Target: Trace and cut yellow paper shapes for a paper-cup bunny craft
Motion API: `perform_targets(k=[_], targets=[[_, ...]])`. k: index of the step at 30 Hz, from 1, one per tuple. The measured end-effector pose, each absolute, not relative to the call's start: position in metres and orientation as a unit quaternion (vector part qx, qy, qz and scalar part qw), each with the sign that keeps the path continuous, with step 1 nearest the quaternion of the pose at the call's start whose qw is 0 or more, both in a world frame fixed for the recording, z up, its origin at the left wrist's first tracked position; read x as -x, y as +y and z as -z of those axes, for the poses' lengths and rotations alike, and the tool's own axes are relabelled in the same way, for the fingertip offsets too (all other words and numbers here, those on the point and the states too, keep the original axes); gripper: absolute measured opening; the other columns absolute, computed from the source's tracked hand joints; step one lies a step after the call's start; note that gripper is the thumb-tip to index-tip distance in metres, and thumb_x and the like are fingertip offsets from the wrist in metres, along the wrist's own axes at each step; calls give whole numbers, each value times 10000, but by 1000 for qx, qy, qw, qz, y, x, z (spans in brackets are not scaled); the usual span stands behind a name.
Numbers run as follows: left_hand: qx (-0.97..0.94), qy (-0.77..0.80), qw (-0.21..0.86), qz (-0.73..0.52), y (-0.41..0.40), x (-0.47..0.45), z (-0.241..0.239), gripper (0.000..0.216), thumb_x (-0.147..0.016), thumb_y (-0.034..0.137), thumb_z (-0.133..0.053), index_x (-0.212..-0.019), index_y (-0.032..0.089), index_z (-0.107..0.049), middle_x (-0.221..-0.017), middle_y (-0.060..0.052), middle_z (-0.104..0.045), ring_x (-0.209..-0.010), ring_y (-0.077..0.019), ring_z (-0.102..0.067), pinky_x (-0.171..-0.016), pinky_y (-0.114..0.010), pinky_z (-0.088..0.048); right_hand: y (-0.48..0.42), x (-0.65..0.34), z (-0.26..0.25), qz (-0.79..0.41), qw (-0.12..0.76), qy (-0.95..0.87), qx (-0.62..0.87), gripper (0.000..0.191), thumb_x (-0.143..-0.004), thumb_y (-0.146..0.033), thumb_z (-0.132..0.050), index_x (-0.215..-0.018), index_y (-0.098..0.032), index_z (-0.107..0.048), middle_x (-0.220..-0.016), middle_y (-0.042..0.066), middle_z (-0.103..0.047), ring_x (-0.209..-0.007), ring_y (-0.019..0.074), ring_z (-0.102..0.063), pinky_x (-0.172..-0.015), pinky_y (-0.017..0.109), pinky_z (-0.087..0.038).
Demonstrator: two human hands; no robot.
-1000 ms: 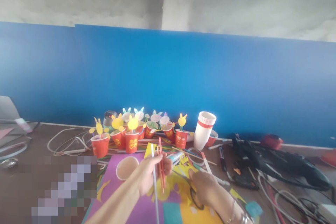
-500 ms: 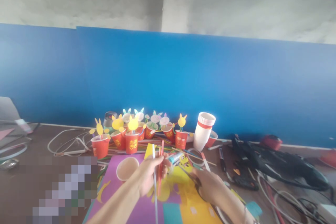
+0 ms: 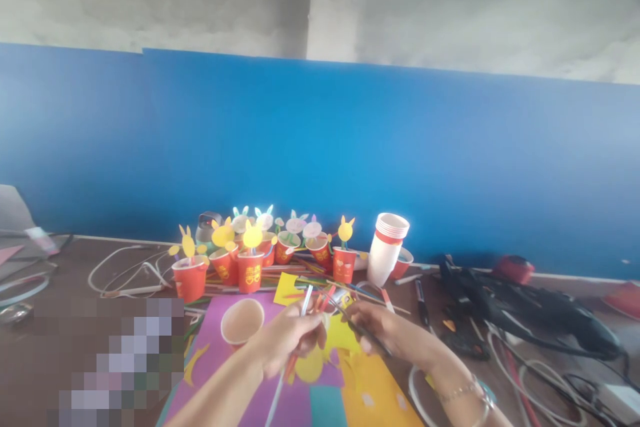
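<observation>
My left hand (image 3: pixel 290 340) is closed round a bundle of thin red and white straw-like sticks. The white one (image 3: pixel 276 397) slants down below the fist, and red tips (image 3: pixel 329 295) poke out above it. In my right hand (image 3: pixel 383 330) is a pair of dark scissors (image 3: pixel 345 312), blades aimed left at the red tips. Whether the blades touch them I cannot tell. Under both hands lie purple paper (image 3: pixel 215 327), orange paper (image 3: pixel 380 400) and cut yellow pieces (image 3: pixel 309 365). A paper cup (image 3: pixel 243 321) stands beside my left forearm.
Behind are several red cups (image 3: pixel 250 273) with paper rabbit figures, loose coloured sticks, and a stack of white cups (image 3: pixel 385 253). To the right lie a black bag (image 3: pixel 540 313), a marker (image 3: pixel 422 300) and cables (image 3: pixel 545 380). A white cord (image 3: pixel 135 287) lies left, before a blue partition (image 3: pixel 320 147).
The sticks have tilted from upright to leaning right at the top. My right hand has moved up and slightly left, bringing the scissors close to the tips of the sticks.
</observation>
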State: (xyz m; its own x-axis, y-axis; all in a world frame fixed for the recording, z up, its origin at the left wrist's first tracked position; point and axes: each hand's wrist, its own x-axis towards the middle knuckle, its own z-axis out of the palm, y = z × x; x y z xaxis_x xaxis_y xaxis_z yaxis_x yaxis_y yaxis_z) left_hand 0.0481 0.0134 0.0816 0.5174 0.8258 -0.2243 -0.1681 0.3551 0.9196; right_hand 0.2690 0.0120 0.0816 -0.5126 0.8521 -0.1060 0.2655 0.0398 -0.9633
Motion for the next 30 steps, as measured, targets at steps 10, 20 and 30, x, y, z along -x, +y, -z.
perform_targets(k=[10, 20, 30], targets=[[-479, 365, 738, -306, 16, -45, -83, 239, -770, 354, -593, -854, 175, -459, -497, 43, -555, -353, -26, -226, -418, -222, -101, 23, -267, -80, -553, 234, -688, 407, 320, -715, -340, -657, -1001, -200, -673, -571, -54, -469, -480, 91, -374, -496, 237, -341], [-456, 369, 751, -305, 19, -42, -77, 356, -708, 422, -660, -872, 185, -452, -504, 56, -557, -366, -29, -252, -416, -211, -114, 24, -263, -78, -538, 250, -722, 357, 360, -752, -475, -634, -879, -139, -666, -564, -60, -331, -473, 55, -231, -432, 212, -195], [-445, 364, 764, -294, 21, -40, -75, 348, -698, 428, -688, -824, 175, -484, -529, 42, -558, -408, -39, -338, -429, -205, -138, 18, -263, -76, -491, 262, -735, 387, 353, -764, -480, -600, -796, -135, -668, -579, -41, -363, -488, 69, -257, -433, 215, -224]])
